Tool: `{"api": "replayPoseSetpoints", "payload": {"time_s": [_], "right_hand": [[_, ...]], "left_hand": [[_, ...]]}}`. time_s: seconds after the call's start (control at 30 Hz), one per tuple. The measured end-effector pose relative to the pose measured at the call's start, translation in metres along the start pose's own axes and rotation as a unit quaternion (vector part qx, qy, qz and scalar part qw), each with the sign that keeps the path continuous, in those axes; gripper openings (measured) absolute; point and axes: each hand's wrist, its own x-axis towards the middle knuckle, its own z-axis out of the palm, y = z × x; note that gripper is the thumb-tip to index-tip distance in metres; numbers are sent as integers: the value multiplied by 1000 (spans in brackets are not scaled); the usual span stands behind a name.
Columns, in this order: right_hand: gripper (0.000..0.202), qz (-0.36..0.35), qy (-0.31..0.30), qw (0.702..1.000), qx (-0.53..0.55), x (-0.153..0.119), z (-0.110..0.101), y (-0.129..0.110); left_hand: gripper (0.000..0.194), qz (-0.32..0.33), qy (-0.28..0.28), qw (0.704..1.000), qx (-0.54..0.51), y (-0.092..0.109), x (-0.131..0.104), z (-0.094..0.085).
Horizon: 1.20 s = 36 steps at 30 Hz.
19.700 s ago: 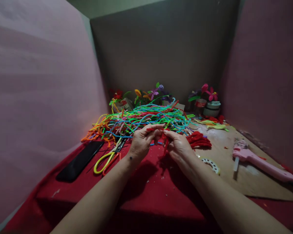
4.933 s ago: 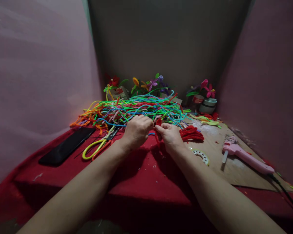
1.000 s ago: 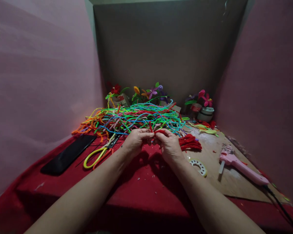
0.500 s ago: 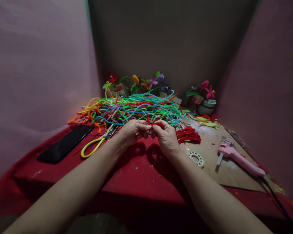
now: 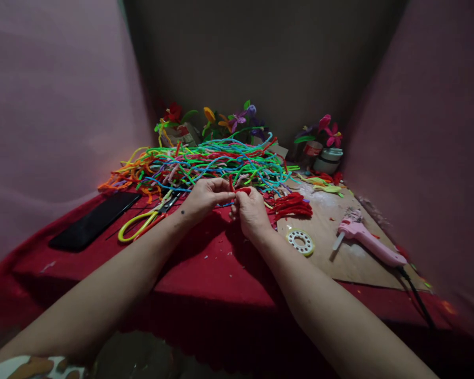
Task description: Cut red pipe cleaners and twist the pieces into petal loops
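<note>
A red pipe cleaner (image 5: 243, 189) is held up between my hands, over the front of the table; one end of it sticks upward. My left hand (image 5: 208, 198) pinches it between thumb and fingers from the left. From the right, my right hand (image 5: 254, 213) grips it with curled fingers, which hide part of it. Just beyond lies a tangled heap of colourful pipe cleaners (image 5: 217, 163). A bundle of red pipe cleaners (image 5: 292, 205) rests to the right of my right hand.
Scissors with yellow handles (image 5: 138, 226) and a black phone (image 5: 95, 221) lie at left. On a brown board (image 5: 324, 258) at right are a white tape spool (image 5: 300, 242) and a pink glue gun (image 5: 373, 241) with a black cord. Pipe-cleaner flowers (image 5: 237, 121) stand behind.
Both hands still hold the red pipe cleaner, and my right hand has turned, with its fingers now more curled below. The whole view has shifted slightly.
</note>
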Motion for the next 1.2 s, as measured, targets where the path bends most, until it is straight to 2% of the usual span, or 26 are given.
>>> {"api": "replayPoseSetpoints", "payload": {"time_s": [0.23, 0.33, 0.43, 0.53, 0.6, 0.7, 0.97, 1.07, 1.2], "right_hand": [[5, -2, 13, 998, -65, 3, -5, 7], [6, -8, 9, 998, -61, 0, -3, 6], [7, -13, 18, 999, -29, -3, 0, 3], [8, -26, -11, 1000, 14, -6, 1, 0], [10, -30, -28, 999, 20, -8, 0, -2], [13, -33, -6, 999, 5, -8, -2, -5], [14, -16, 22, 1000, 16, -6, -3, -9], [19, -8, 9, 999, 34, -5, -3, -8], [23, -24, -10, 999, 41, -4, -6, -7]], "left_hand": [[9, 89, 18, 979, 183, -3, -3, 3], [9, 87, 35, 974, 205, -4, -3, 3], [12, 18, 33, 989, 145, 1, -2, 4], [12, -45, 6, 998, 42, 8, -2, 2], [14, -42, -7, 999, -8, 11, -3, 1], [21, -44, -3, 998, -46, 12, -5, 2], [13, -85, 12, 979, -185, 2, -9, 13], [10, -106, -9, 968, -229, -6, -9, 12], [10, -114, -41, 965, -233, -8, -8, 11]]}}
